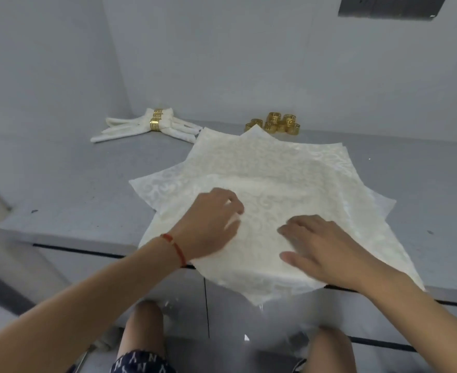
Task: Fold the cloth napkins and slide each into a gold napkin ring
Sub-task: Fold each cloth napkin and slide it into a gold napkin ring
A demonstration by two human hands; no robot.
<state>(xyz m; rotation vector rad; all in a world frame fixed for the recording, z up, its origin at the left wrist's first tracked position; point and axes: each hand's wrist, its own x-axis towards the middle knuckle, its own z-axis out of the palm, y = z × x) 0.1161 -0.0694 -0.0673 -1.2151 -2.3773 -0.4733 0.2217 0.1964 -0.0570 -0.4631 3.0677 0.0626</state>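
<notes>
On the grey counter (pixel 87 189), near its front edge, lies a fanned stack of cream napkins (pixel 270 168), one corner hanging over the edge. Both hands rest on top: the left hand (pixel 211 224) with fingers bent, its grip too blurred to tell, the right hand (pixel 321 246) flat, fingers straight. Behind sit loose gold rings (pixel 275 123), and two folded, ringed napkins (pixel 152 126) far left
</notes>
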